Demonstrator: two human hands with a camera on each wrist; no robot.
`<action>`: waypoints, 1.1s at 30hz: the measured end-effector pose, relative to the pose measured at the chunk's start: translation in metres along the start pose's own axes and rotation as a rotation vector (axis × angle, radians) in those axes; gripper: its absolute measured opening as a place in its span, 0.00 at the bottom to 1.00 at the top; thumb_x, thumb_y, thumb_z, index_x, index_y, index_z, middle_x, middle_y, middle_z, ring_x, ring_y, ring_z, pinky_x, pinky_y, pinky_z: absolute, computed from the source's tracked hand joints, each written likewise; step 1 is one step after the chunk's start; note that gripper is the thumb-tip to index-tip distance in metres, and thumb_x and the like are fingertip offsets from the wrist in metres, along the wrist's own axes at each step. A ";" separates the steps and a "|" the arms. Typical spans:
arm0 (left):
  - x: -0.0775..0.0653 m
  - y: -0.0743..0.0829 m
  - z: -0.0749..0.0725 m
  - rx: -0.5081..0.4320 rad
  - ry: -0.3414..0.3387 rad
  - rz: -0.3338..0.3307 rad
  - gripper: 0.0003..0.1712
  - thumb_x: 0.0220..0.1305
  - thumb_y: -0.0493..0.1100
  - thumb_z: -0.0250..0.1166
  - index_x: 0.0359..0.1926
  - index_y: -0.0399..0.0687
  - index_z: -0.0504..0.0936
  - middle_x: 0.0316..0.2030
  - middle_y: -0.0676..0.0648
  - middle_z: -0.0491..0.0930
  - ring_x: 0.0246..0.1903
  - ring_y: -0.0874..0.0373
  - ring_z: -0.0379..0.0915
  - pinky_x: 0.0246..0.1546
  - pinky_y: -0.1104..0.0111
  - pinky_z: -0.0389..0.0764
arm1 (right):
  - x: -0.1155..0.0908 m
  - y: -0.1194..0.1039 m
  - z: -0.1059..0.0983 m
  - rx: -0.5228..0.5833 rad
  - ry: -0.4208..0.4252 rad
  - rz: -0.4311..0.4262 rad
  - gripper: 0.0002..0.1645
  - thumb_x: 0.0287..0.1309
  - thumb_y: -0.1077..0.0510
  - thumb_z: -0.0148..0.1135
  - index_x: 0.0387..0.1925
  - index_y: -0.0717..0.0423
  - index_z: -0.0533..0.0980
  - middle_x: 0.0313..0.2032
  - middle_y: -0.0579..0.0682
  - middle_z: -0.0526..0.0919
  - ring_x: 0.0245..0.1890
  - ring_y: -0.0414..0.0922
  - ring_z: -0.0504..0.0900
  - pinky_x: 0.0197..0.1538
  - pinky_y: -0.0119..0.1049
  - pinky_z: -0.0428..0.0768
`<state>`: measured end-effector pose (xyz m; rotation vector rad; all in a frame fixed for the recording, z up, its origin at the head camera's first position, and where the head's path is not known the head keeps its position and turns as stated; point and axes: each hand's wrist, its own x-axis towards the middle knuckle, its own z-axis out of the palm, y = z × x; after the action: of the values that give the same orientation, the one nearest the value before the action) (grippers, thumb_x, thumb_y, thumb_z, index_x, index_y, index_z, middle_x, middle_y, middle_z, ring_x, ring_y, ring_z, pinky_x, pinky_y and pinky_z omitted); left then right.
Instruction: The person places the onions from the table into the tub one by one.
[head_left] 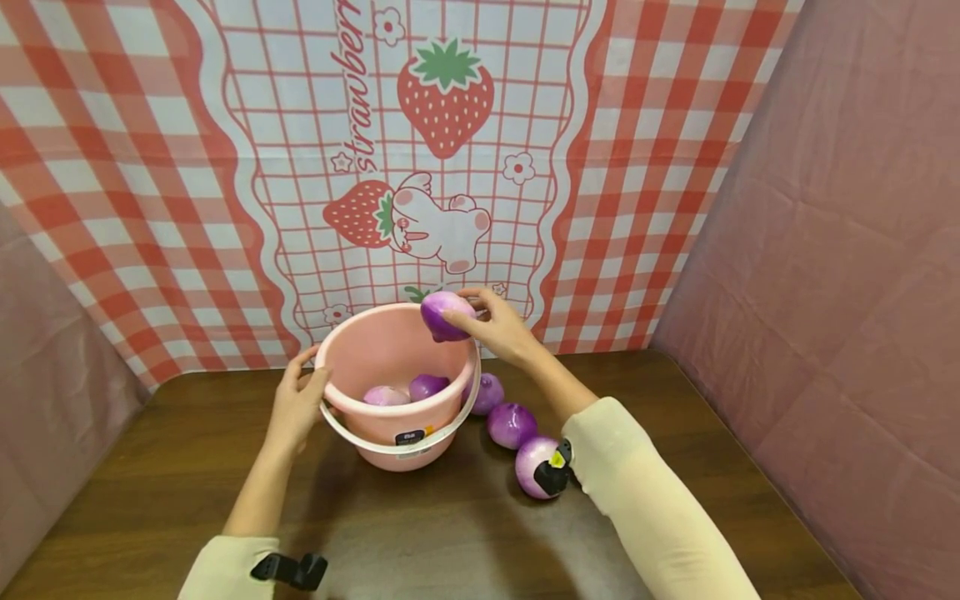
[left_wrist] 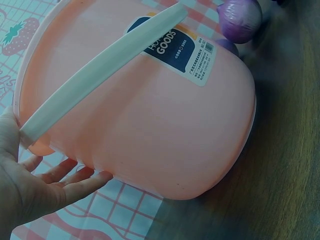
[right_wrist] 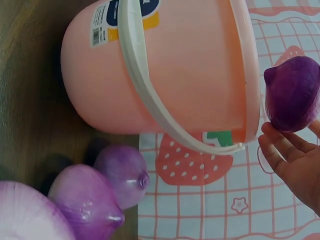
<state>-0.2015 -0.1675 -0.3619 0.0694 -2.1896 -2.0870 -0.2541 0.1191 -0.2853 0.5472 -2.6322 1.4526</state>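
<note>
A pink bucket (head_left: 408, 421) with a white handle (left_wrist: 100, 70) stands on the table, and two purple onions (head_left: 428, 387) show inside it. My left hand (head_left: 298, 400) holds the bucket by its left side, thumb at the rim and fingers (left_wrist: 80, 187) against the outer wall. Over the bucket's right rim, my right hand (head_left: 498, 327) grips a purple onion (head_left: 444, 315) between thumb and fingers. In the right wrist view this onion (right_wrist: 292, 92) is above the rim, with its dark pointed end towards the bucket.
Right of the bucket, three more onions lie in a row: one (head_left: 487, 394) close by its wall, another (head_left: 512, 426) nearer, and a paler one (head_left: 537, 468) beneath my right sleeve. Behind the brown table (head_left: 420, 533) hangs a strawberry-print checked cloth (head_left: 622, 167). Pink cloth (head_left: 840, 275) hangs at the sides.
</note>
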 end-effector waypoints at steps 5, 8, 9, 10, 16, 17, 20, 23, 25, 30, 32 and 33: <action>0.000 0.001 0.000 -0.006 -0.003 0.000 0.31 0.70 0.45 0.48 0.71 0.51 0.53 0.58 0.25 0.65 0.25 0.73 0.75 0.27 0.75 0.85 | 0.001 -0.004 0.007 0.010 -0.013 0.000 0.34 0.53 0.36 0.60 0.59 0.43 0.68 0.47 0.50 0.77 0.47 0.46 0.76 0.47 0.39 0.81; 0.000 0.001 0.000 -0.005 0.000 -0.002 0.31 0.70 0.45 0.48 0.71 0.51 0.53 0.58 0.25 0.65 0.25 0.73 0.75 0.27 0.75 0.85 | 0.001 -0.006 0.012 0.012 -0.023 -0.002 0.34 0.52 0.36 0.60 0.59 0.43 0.68 0.47 0.49 0.76 0.47 0.46 0.76 0.49 0.40 0.80; 0.000 0.001 0.000 -0.005 0.000 -0.003 0.31 0.70 0.45 0.48 0.71 0.51 0.53 0.59 0.25 0.65 0.25 0.73 0.75 0.27 0.75 0.85 | 0.001 -0.007 0.014 0.013 -0.021 0.003 0.34 0.52 0.35 0.61 0.58 0.42 0.68 0.47 0.49 0.77 0.48 0.45 0.76 0.50 0.41 0.80; 0.000 0.001 0.001 -0.005 0.001 -0.004 0.31 0.70 0.45 0.48 0.71 0.51 0.53 0.58 0.25 0.65 0.25 0.73 0.75 0.27 0.75 0.85 | 0.001 -0.008 0.015 0.017 -0.023 0.006 0.34 0.52 0.36 0.61 0.58 0.42 0.68 0.48 0.49 0.76 0.48 0.46 0.76 0.51 0.41 0.79; 0.000 0.002 0.001 -0.006 0.001 -0.004 0.31 0.69 0.44 0.48 0.71 0.50 0.53 0.58 0.25 0.65 0.25 0.73 0.75 0.27 0.75 0.85 | 0.002 -0.007 0.025 0.025 -0.036 0.026 0.34 0.50 0.36 0.63 0.58 0.40 0.68 0.49 0.48 0.76 0.48 0.45 0.76 0.52 0.42 0.79; 0.000 0.002 0.001 -0.008 0.001 -0.004 0.31 0.69 0.44 0.48 0.71 0.50 0.54 0.58 0.25 0.65 0.26 0.73 0.75 0.27 0.75 0.85 | 0.002 -0.007 0.026 0.023 -0.040 0.023 0.34 0.50 0.36 0.63 0.58 0.40 0.68 0.49 0.48 0.77 0.48 0.44 0.77 0.52 0.41 0.80; 0.000 0.002 0.002 -0.011 0.002 -0.001 0.30 0.69 0.44 0.48 0.71 0.50 0.54 0.58 0.25 0.65 0.27 0.71 0.76 0.28 0.75 0.85 | 0.003 -0.008 0.030 0.015 -0.044 -0.002 0.34 0.51 0.37 0.63 0.58 0.42 0.68 0.50 0.49 0.77 0.49 0.45 0.77 0.51 0.41 0.81; -0.001 0.002 0.002 -0.011 0.002 0.002 0.30 0.69 0.44 0.48 0.70 0.50 0.54 0.58 0.26 0.66 0.28 0.70 0.76 0.28 0.75 0.85 | 0.003 -0.009 0.033 0.009 -0.046 -0.016 0.34 0.50 0.38 0.64 0.58 0.43 0.68 0.51 0.49 0.77 0.49 0.45 0.77 0.50 0.40 0.81; -0.001 0.002 0.001 -0.010 0.001 0.003 0.30 0.69 0.44 0.49 0.70 0.50 0.54 0.58 0.26 0.66 0.28 0.70 0.76 0.28 0.75 0.85 | 0.003 -0.008 0.036 -0.006 -0.047 -0.025 0.34 0.50 0.38 0.65 0.58 0.43 0.69 0.51 0.49 0.77 0.48 0.45 0.78 0.50 0.39 0.81; -0.001 0.001 0.001 -0.013 0.007 0.001 0.30 0.69 0.44 0.49 0.70 0.50 0.55 0.58 0.26 0.66 0.28 0.70 0.76 0.27 0.75 0.85 | 0.004 -0.010 0.043 -0.019 -0.065 -0.055 0.36 0.48 0.41 0.67 0.58 0.45 0.68 0.52 0.50 0.77 0.50 0.45 0.76 0.51 0.38 0.81; -0.001 0.001 0.001 -0.015 0.009 0.000 0.30 0.69 0.44 0.49 0.70 0.50 0.55 0.58 0.26 0.66 0.27 0.70 0.76 0.27 0.75 0.85 | 0.004 -0.010 0.045 -0.022 -0.071 -0.062 0.37 0.47 0.41 0.68 0.58 0.45 0.68 0.52 0.49 0.77 0.51 0.45 0.75 0.52 0.38 0.80; -0.001 0.001 0.001 -0.014 0.011 0.000 0.30 0.69 0.44 0.49 0.70 0.50 0.55 0.58 0.26 0.66 0.27 0.71 0.76 0.27 0.75 0.85 | 0.004 -0.010 0.046 -0.020 -0.073 -0.065 0.37 0.46 0.41 0.69 0.58 0.45 0.68 0.52 0.49 0.77 0.52 0.45 0.75 0.52 0.38 0.80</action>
<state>-0.2002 -0.1661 -0.3608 0.0795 -2.1683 -2.0972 -0.2499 0.0744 -0.3013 0.6895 -2.6536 1.4119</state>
